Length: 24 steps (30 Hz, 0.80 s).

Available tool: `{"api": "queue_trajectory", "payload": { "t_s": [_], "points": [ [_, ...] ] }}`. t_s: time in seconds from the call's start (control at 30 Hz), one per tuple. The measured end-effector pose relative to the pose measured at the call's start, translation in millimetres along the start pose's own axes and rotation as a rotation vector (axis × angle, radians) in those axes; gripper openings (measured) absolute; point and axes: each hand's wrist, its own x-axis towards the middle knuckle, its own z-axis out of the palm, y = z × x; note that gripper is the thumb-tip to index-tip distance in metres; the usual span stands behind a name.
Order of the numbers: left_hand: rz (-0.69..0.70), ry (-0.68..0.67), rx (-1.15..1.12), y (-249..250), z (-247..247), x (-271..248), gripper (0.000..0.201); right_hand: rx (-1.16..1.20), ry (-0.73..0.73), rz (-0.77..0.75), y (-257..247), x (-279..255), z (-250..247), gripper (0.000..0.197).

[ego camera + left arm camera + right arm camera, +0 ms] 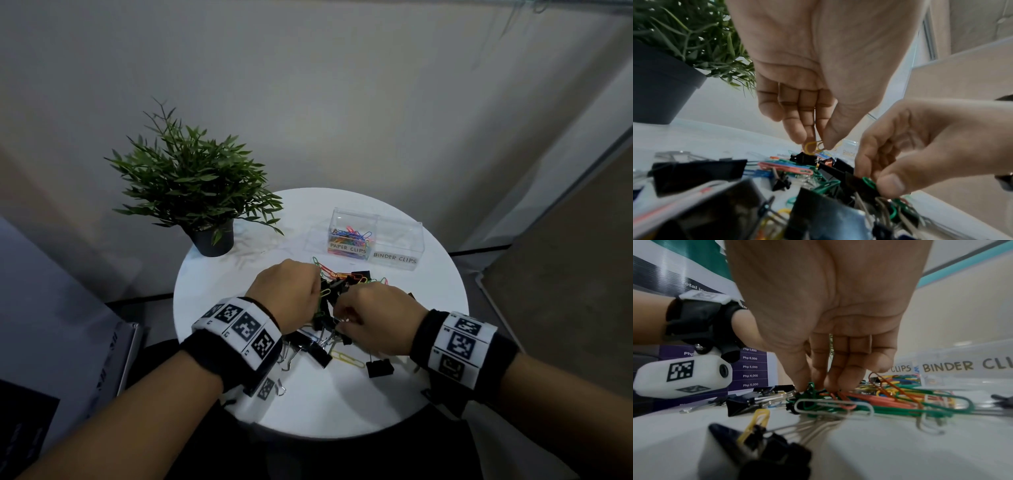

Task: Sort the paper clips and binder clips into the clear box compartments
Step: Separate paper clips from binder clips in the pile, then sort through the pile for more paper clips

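left fingers and thumb pinch a yellow paper clip just above the pile; left hand sits over the pile's left part. right hand is over its right part, thumb and fingertips pressed together on a green paper clip in the tangle. head view hides both pinches behind the knuckles; only the wrist views show them. mixed pile of coloured paper clips and black binder clips lies mid-table. one binder clip sits apart toward the near edge. clear box stands near the far right edge of the round white table: paper clips compartment holds coloured clips, binder clips compartment looks bare. potted plant at far left edge. the wrist cameras' low angle blurs the nearest clips.
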Motion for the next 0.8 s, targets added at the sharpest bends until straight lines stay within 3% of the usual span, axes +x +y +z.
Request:
{"api": "queue_trajectory", "payload": {
  "t_s": [0.3,0.47,0.8],
  "points": [
    [-0.018,0.059,-0.218,-10,-4,-9,0.013,0.259,0.068,0.079,6,1,-11,0.007],
    [-0.009,0.037,-0.219,-9,-1,-13,0.025,0.402,0.114,0.108,13,-6,-20,0.006],
    [0.001,0.038,-0.27,-5,-2,-12,0.03,0.506,0.206,0.141,19,-14,-37,0.007]
  ]
}}
